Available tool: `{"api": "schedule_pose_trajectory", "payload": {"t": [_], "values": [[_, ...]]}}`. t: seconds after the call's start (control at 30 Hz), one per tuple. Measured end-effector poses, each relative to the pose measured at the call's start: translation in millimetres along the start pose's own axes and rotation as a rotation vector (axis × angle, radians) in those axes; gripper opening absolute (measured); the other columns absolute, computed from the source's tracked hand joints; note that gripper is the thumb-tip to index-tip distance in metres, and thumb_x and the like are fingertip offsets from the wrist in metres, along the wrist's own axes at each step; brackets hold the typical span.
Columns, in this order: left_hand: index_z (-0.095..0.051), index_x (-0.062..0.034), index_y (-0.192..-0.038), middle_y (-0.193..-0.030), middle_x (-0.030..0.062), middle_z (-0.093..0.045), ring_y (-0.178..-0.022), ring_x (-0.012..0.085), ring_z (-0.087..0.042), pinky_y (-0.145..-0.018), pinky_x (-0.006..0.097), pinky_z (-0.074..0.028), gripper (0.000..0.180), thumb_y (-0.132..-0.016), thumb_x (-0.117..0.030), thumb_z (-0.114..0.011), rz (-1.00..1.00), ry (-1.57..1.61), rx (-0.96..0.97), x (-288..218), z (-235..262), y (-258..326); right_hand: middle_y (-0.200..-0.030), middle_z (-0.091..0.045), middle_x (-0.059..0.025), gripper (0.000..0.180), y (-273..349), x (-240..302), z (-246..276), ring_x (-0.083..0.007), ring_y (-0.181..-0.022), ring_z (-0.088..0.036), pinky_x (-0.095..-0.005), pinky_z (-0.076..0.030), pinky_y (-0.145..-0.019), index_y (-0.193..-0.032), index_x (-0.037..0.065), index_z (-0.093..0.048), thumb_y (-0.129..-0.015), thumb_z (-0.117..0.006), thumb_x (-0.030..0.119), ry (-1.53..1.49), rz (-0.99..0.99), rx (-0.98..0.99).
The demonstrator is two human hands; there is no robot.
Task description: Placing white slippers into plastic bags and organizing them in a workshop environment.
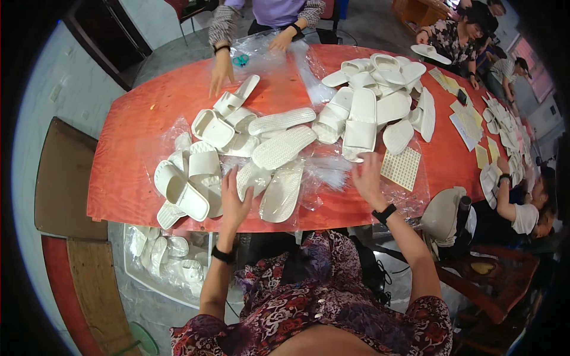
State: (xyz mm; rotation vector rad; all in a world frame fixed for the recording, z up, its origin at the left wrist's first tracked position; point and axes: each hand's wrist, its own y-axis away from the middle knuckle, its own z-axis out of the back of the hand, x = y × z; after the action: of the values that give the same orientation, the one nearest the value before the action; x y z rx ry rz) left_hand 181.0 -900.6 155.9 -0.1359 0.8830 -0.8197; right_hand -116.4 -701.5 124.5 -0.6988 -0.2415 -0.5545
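My left hand [235,200] is at the near edge of the red table, its fingers spread beside a white slipper [253,178] lying sole up. Next to that one, another upturned slipper [281,191] rests on clear plastic. My right hand [368,179] has its fingers apart at the near end of a white slipper [360,132]; whether they touch it I cannot tell. Between my hands lies a bunch of clear plastic bags [330,172]. A perforated cream sheet of round stickers [401,168] is just right of my right hand.
White slippers pile up at left [178,188] and far right [389,71]. Across the table [142,107], a person's hand [222,72] reaches in near teal scissors [240,60]. A white bin [133,270] of bagged slippers stands below left. Other people sit at right, near yellow sheets [468,120].
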Motion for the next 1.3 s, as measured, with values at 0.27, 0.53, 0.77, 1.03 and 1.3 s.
{"api": "schedule_pose_trajectory", "payload": {"t": [0.27, 0.53, 0.77, 1.03, 1.3], "values": [[-0.041, -0.0058, -0.117, -0.112, 0.0218, -0.043, -0.090, 0.0348, -0.051, -0.075, 0.040, -0.044, 0.057, -0.065, -0.006, -0.065, 0.006, 0.003, 0.152, 35, -33, -20, -0.112, -0.042, -0.0153, 0.055, -22, 156, -39, -0.0330, -0.112, -0.035, -0.0480, -0.029, -0.090, -0.113, 0.004, -0.045, -0.062, -0.063, 0.016, -0.134, 0.531, 0.249], [-0.055, -0.0025, -0.095, -0.073, 0.0120, -0.057, -0.063, 0.0265, -0.057, -0.059, 0.033, -0.046, 0.022, -0.073, -0.004, -0.057, -0.083, 0.238, -0.008, -6, -30, -59, -0.094, -0.054, -0.0099, 0.029, -62, 170, -83, -0.0274, -0.096, -0.048, -0.0435, -0.032, -0.086, -0.093, 0.005, -0.054, -0.066, -0.059, 0.013, -0.162, 0.477, 0.242], [-0.049, -0.0022, -0.111, -0.103, 0.0175, -0.054, -0.085, 0.0303, -0.056, -0.068, 0.037, -0.047, 0.040, -0.072, -0.007, -0.058, 0.035, 0.468, -0.206, 18, -16, -98, -0.077, -0.056, -0.0103, 0.012, -135, 155, -26, -0.0246, -0.076, -0.053, -0.0343, -0.038, -0.073, -0.083, 0.003, -0.055, -0.072, -0.051, 0.003, -0.547, 0.323, 0.075], [-0.051, -0.0047, -0.108, -0.102, 0.0232, -0.053, -0.092, 0.0342, -0.053, -0.078, 0.038, -0.042, 0.042, -0.069, -0.014, -0.065, 0.048, -0.012, -0.185, 67, -32, -123, -0.081, -0.055, -0.0076, 0.018, -158, 153, 7, -0.0138, -0.072, -0.051, -0.0241, -0.040, -0.066, -0.091, 0.003, -0.057, -0.076, -0.048, -0.002, -0.673, 0.356, 0.076], [-0.060, -0.0006, -0.080, -0.073, 0.0053, -0.059, -0.062, 0.0102, -0.051, -0.060, 0.022, -0.042, 0.009, -0.077, -0.009, -0.062, -0.119, 0.528, -0.536, -23, 40, -157, -0.082, -0.058, -0.0032, 0.010, -186, 133, 26, -0.0094, -0.075, -0.053, -0.0217, -0.042, -0.068, -0.090, 0.001, -0.057, -0.082, -0.053, 0.004, -1.150, 0.088, -0.244]]}}
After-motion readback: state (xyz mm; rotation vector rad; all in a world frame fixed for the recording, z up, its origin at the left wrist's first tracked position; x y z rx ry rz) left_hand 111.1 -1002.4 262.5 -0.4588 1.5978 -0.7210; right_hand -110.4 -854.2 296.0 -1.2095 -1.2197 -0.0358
